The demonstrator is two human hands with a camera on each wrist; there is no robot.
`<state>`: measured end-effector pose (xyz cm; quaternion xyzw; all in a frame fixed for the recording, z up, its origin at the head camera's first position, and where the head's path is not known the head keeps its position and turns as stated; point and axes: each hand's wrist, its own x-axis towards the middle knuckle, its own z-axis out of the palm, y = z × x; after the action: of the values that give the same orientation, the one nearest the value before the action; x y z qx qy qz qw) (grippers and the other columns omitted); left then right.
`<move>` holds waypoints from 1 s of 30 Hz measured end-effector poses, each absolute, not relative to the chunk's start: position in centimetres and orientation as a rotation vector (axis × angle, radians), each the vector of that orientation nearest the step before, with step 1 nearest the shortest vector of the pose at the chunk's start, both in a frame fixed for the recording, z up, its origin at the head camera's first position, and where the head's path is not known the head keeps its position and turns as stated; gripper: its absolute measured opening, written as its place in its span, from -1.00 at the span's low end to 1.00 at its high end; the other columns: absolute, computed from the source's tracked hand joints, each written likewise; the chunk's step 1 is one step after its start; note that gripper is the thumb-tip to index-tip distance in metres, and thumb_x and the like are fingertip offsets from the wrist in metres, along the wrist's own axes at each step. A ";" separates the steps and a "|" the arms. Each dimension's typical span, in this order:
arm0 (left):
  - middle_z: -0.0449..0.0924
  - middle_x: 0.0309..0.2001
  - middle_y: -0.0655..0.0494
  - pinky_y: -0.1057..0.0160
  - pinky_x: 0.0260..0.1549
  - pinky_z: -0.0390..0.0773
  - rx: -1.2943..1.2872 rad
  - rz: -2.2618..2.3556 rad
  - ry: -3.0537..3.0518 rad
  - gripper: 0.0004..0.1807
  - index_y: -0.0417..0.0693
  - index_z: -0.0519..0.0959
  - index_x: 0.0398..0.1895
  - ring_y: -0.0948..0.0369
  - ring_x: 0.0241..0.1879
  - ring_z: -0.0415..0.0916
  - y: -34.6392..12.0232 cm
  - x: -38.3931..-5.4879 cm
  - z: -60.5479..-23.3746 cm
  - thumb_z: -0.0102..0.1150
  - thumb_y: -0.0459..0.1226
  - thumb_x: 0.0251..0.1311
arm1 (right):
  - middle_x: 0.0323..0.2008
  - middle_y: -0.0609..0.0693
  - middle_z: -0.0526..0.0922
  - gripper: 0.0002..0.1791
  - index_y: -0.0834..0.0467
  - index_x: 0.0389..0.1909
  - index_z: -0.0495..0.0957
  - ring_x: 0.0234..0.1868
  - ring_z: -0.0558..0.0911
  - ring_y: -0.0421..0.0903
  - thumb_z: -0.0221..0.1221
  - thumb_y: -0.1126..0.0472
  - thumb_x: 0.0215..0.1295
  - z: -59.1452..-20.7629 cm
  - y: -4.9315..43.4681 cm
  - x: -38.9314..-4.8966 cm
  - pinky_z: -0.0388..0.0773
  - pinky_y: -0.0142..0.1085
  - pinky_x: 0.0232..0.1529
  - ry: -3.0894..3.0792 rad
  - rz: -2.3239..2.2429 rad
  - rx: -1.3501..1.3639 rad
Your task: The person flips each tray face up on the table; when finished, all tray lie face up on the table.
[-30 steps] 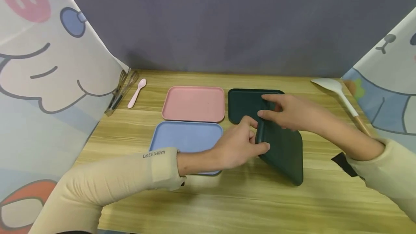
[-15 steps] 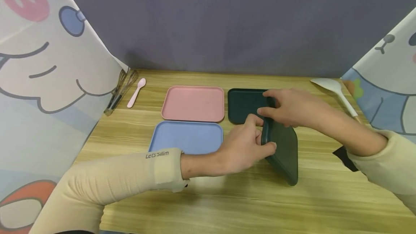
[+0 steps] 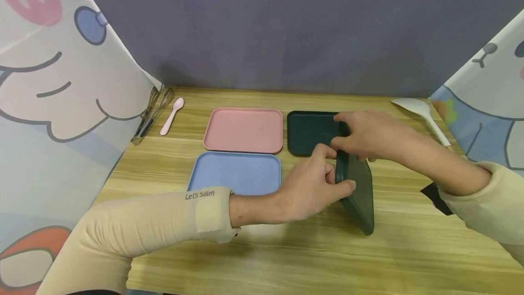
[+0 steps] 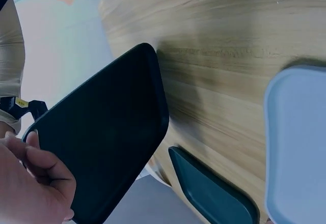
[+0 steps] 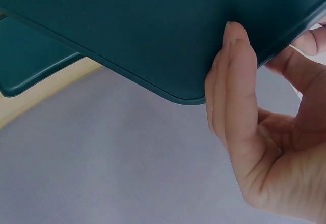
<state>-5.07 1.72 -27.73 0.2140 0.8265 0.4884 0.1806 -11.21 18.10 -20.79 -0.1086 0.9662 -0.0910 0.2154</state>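
Note:
Both hands hold a dark green tray (image 3: 361,195), tilted steeply on edge above the table's right half. Its upper left edge is pinched by my left hand (image 3: 309,185), thumb on the near side. My right hand (image 3: 372,134) grips the far upper corner. In the right wrist view, the fingers (image 5: 239,81) of that hand lie along the tray's underside. The left wrist view shows the tray's broad face (image 4: 112,112) beside the left hand (image 4: 38,183). A second dark green tray (image 3: 309,131) lies flat behind, partly covered by the right hand.
A pink tray (image 3: 245,130) lies at the back, with a blue tray (image 3: 235,172) in front of it, partly under the left forearm. At the far left are a small pink spoon (image 3: 173,116) and metal tongs (image 3: 152,116). A white ladle-like utensil (image 3: 425,115) lies at right.
The held tray has shifted slightly right and turned more steeply on edge. The left hand has moved right with it, and the right hand a little too. The flat trays stay put.

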 end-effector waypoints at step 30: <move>0.64 0.08 -0.02 0.10 -0.03 0.59 0.514 0.947 2.115 -0.24 -0.10 0.08 0.58 0.08 -0.16 0.66 -3.6 -11.2 -32.8 0.04 0.00 0.45 | -0.32 -0.19 0.63 -0.30 -0.09 0.59 0.06 -0.44 0.54 -0.21 0.07 0.18 0.53 -21.9 33.5 -8.3 0.60 -0.33 -0.42 2.771 -0.854 -0.029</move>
<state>-11.20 -3.60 -32.82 0.2009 0.8261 0.3700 0.3746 -8.29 33.51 -21.92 -0.0100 0.9486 -0.2924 0.1205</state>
